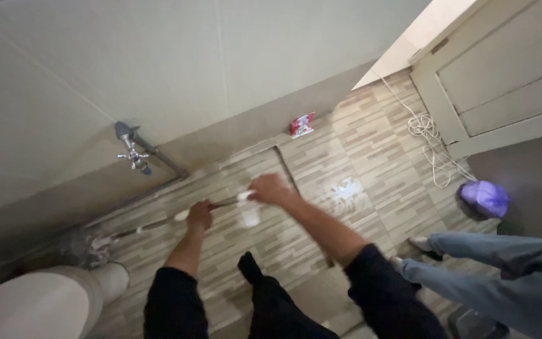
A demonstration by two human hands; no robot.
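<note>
Mop handle in both hands, toilet beside, tap above

Tiled floor: packet, cord.

The floor is glazed tile in a striped beige pattern, smooth and wet-glossy where light glares off it, and the wall is smooth, pale, semi-gloss tile. The tap is shiny chromed metal; the toilet looks like smooth glazed ceramic, and the door is matt painted wood.
</note>
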